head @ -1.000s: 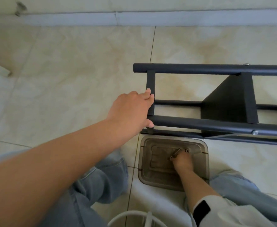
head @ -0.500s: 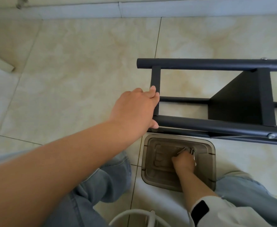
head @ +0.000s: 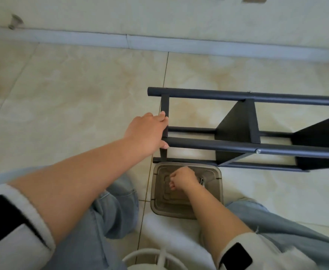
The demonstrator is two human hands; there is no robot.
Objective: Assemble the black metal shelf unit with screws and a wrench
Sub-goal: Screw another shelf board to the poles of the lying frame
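The black metal shelf unit (head: 237, 147) lies on its side on the tile floor, its tubes running off to the right. My left hand (head: 150, 133) grips the flat end crossbar (head: 164, 106) of the frame, fingers over the top and thumb under the near tube. My right hand (head: 182, 179) sits inside a grey plastic tray (head: 157, 203) just in front of the frame, fingers curled tight into a fist. Whatever is inside the fist is hidden. Small metal hardware (head: 201, 181) lies in the tray beside that hand. A silver screw head (head: 258, 151) shows on the near tube.
The wall and baseboard (head: 126, 40) run across the far side. My jeans-clad knees (head: 111, 207) flank the tray. A white curved object (head: 146, 256) sits at the bottom edge. Open tile floor (head: 72, 98) lies to the left.
My right hand has shifted left in the tray and closed into a fist, leaving the metal hardware at its right. My left hand keeps its hold on the crossbar.
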